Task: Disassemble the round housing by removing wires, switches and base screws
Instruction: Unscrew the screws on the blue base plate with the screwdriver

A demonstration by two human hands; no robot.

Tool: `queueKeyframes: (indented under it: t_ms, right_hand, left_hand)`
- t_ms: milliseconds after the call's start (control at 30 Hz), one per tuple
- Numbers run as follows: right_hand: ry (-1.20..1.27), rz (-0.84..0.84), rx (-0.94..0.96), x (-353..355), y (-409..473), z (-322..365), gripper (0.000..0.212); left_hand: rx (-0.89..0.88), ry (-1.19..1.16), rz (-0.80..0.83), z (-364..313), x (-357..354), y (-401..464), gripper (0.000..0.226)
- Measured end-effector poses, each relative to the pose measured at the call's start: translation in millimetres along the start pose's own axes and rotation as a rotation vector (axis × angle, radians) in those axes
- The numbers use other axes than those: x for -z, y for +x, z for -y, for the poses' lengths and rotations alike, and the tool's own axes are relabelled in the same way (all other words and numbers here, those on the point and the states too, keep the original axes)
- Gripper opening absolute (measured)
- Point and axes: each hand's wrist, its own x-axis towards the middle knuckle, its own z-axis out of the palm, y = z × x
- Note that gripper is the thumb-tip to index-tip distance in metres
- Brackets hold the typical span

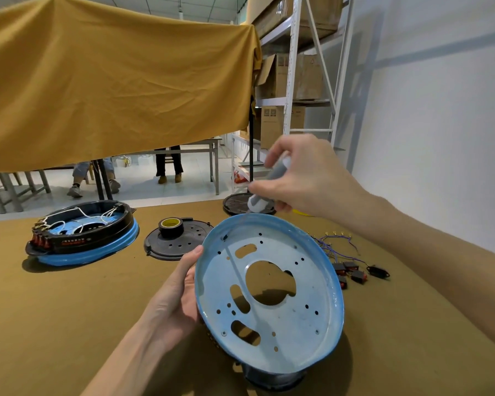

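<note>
the round housing (269,292) is tilted up off the table (69,324), its hollow side facing the person. the left hand (180,295) holds its left rim. the right hand (306,172) grips a screwdriver (269,184) above the far rim, shaft slanting down-left toward a screw (224,238) at the upper left.

Two hands: the left hand (173,292) and the right hand (306,172). Two blue round housings: one held up (306,347), one wired on the table (80,238). Two black round plates (166,247) (236,203). One tape roll (171,227). One screwdriver (265,190). About five loose switches (355,271). One wire bundle (333,244)
</note>
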Motion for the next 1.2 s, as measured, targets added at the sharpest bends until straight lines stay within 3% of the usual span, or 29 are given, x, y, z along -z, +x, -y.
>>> queueKeyframes:
  t_ms: [100, 233, 367, 433, 533, 700, 833, 1033, 1100, 1200]
  right_hand:
    - [-0.282, -0.076, 0.105, -11, 13, 13, 0.037]
    - [-0.552, 0.023, 0.080, -26, 20, 18, 0.055]
    - [-0.570, 0.107, 0.062, -34, 32, 17, 0.054]
    - [-0.493, 0.172, 0.053, -34, 43, 19, 0.047]
    - [-0.388, 0.261, 0.020, -35, 54, 20, 0.042]
    - [-0.387, 0.328, 0.016, -38, 58, 14, 0.043]
    - [-0.372, 0.413, 0.063, -44, 51, 13, 0.040]
    - [-0.380, 0.564, 0.020, -33, 55, 15, 0.027]
    - [-0.459, 0.533, -0.006, -33, 55, 13, 0.029]
    - [-0.647, 0.365, 0.094, -35, 54, 7, 0.055]
  left_hand:
    - [0.027, -0.012, -0.018, 1, 3, -1, 0.042]
    - [0.087, -0.046, -0.080, 4, 7, -1, 0.047]
    - [0.135, -0.048, -0.102, 5, 8, 0, 0.063]
    - [0.145, 0.038, -0.090, 6, 10, 1, 0.082]
    - [0.183, 0.165, -0.037, 8, 12, 1, 0.092]
    - [0.293, 0.308, -0.054, 5, 10, 4, 0.069]
    - [0.350, 0.425, -0.069, 3, 6, 6, 0.085]
    - [0.383, 0.445, -0.064, 1, 6, 5, 0.080]
    - [0.380, 0.435, -0.056, 2, 6, 5, 0.077]
    - [0.374, 0.414, -0.075, 5, 5, 4, 0.075]
